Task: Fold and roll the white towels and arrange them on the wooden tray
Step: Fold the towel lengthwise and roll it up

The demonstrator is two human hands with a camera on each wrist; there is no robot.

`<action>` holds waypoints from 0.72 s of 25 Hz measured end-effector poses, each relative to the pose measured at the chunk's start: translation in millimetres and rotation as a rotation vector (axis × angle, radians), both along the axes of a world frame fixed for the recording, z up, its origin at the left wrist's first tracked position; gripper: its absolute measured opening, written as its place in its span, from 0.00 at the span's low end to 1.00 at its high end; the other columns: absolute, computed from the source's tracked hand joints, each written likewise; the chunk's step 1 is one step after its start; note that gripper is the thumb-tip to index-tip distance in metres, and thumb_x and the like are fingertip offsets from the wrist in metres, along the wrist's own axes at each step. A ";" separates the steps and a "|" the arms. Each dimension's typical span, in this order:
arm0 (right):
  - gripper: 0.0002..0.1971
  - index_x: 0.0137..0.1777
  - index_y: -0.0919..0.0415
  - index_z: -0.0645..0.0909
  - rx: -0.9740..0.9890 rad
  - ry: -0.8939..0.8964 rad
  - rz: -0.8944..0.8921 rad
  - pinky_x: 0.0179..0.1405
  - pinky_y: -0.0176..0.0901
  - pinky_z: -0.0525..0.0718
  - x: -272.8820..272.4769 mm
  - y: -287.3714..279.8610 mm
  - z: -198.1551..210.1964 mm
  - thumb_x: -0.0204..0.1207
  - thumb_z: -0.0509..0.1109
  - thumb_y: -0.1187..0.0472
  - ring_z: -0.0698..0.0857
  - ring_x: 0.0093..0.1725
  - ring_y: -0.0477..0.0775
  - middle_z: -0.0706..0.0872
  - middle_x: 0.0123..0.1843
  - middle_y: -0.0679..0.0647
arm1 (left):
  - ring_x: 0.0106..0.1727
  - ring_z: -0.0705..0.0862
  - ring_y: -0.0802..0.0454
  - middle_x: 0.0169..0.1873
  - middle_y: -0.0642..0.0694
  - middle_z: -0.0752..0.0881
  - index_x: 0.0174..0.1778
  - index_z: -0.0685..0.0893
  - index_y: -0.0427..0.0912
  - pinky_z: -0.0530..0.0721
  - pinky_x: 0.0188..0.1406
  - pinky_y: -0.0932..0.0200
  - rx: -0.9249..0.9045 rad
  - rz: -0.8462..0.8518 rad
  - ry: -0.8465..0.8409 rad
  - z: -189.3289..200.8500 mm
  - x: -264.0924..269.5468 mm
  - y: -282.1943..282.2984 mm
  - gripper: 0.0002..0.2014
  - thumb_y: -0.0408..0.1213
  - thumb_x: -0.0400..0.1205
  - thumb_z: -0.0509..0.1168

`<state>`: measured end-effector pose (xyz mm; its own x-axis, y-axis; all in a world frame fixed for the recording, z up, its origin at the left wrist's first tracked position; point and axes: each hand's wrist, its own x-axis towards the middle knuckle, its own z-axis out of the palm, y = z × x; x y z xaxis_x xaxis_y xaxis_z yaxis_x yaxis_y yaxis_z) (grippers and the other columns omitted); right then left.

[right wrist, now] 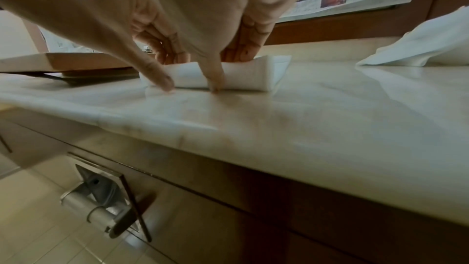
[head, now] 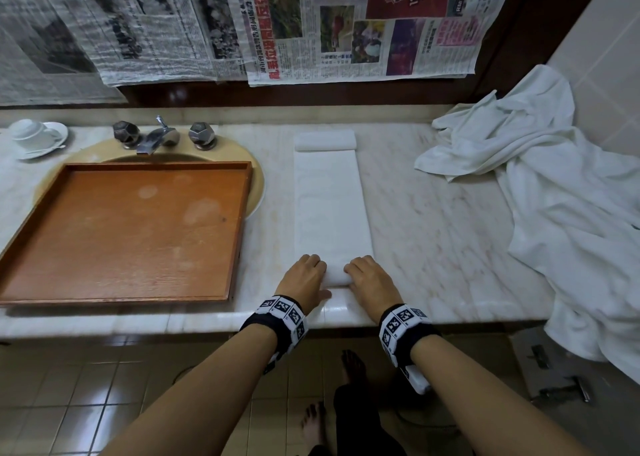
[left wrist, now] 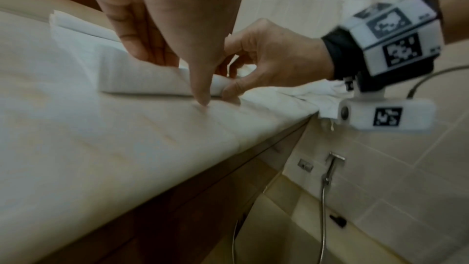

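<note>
Rolling step under way: left hand [head: 304, 275] and right hand [head: 369, 277] curl round near end of folded towel strip [head: 330, 206] on marble counter [head: 433, 213]. Next: roll evenly away. Wooden tray [head: 121, 230] holds no towels.

White folded towel [head: 330, 206], white rolled towel [head: 325, 141], white crumpled towels [head: 554, 192]. Reddish-brown wooden tray [head: 124, 227] with pale blotches. Cream marble counter [head: 433, 213], faint pink veining. Beige sink [head: 258, 182]. White cup and saucer [head: 36, 137]. Black wristbands [head: 403, 331] with black-and-white square markers. Colourful newspaper [head: 363, 22].
</note>
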<state>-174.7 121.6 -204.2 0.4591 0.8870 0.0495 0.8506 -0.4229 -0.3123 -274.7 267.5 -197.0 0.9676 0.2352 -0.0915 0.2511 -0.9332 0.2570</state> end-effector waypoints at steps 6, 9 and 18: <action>0.23 0.52 0.63 0.85 -0.109 0.010 0.009 0.46 0.52 0.81 8.5 -2.8 5.6 0.57 0.74 0.80 0.85 0.47 0.61 0.86 0.47 0.56 | 0.40 0.79 0.46 0.39 0.46 0.81 0.43 0.81 0.42 0.74 0.42 0.56 0.107 -0.055 0.087 -0.2 -1.2 0.5 0.12 0.31 0.68 0.76; 0.21 0.66 0.59 0.80 -0.210 0.050 0.049 0.60 0.48 0.70 13.1 -2.1 14.4 0.75 0.64 0.75 0.79 0.60 0.58 0.84 0.59 0.55 | 0.52 0.79 0.43 0.51 0.44 0.82 0.62 0.77 0.40 0.69 0.56 0.53 0.084 -0.072 0.077 0.3 -4.9 5.9 0.12 0.30 0.82 0.61; 0.11 0.60 0.59 0.85 -0.126 0.083 -0.053 0.54 0.49 0.76 16.4 2.5 16.2 0.83 0.63 0.66 0.77 0.58 0.59 0.83 0.55 0.55 | 0.56 0.79 0.44 0.56 0.45 0.81 0.63 0.81 0.44 0.71 0.55 0.53 0.084 0.013 0.195 10.7 8.0 5.1 0.14 0.31 0.84 0.57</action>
